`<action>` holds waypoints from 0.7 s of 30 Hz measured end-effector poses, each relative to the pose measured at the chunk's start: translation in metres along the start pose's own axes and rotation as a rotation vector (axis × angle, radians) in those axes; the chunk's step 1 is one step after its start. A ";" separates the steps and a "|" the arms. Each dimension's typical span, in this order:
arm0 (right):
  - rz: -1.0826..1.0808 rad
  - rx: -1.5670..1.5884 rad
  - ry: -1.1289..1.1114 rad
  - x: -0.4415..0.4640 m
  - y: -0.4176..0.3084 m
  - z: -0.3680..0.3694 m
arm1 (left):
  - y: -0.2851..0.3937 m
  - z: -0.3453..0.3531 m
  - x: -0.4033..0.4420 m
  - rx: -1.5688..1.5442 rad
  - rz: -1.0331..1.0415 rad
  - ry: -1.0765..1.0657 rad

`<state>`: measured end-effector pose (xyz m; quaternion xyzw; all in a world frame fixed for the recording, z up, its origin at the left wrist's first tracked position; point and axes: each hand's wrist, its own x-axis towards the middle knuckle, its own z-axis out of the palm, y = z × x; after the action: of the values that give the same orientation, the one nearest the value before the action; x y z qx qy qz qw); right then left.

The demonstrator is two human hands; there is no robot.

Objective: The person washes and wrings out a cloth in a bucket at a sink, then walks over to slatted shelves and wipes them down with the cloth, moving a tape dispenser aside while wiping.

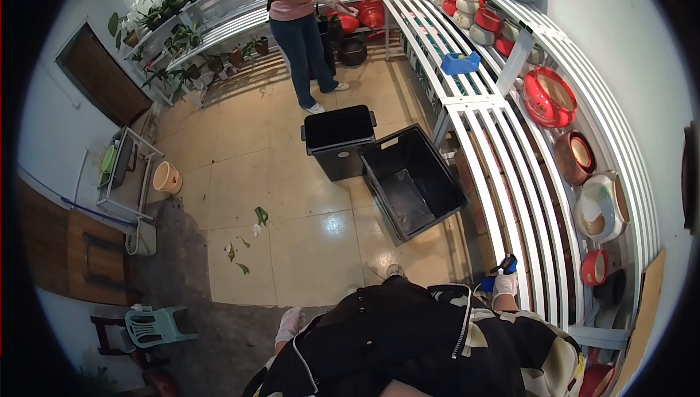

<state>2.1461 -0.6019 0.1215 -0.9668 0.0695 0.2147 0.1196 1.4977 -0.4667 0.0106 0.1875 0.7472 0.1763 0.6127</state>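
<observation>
My right hand (504,285), in a white glove, is by the slatted white bench at the lower right. It is closed around a spray bottle (507,263) with a black and blue head; more blue shows beside the hand, and the rest is hidden by my hand and jacket. My left hand (291,322), also gloved, hangs low at my left side over the floor. No object shows in it, but its fingers are too small and blurred to judge. Ahead of me on the tiles stand a deep open black crate (408,191) and a tall black bin (340,139).
Another person (299,25) with gloved hands stands by the far shelves. Red pots (550,98) line the right shelf. A blue object (460,63) lies on the bench. Leaf scraps (260,215) litter the floor. A green chair (157,326) and an orange bucket (168,177) are left.
</observation>
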 end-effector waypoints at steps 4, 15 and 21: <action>0.005 0.004 -0.007 -0.001 -0.001 -0.001 | -0.001 0.000 0.000 -0.041 -0.009 -0.016; 0.004 0.016 0.000 0.030 0.016 0.019 | 0.003 0.004 -0.006 0.003 0.013 0.008; -0.013 -0.006 -0.021 0.016 0.009 0.010 | -0.004 0.003 0.002 -0.003 0.004 -0.004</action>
<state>2.1550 -0.6090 0.1044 -0.9653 0.0613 0.2245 0.1186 1.4999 -0.4696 0.0064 0.1886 0.7453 0.1781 0.6141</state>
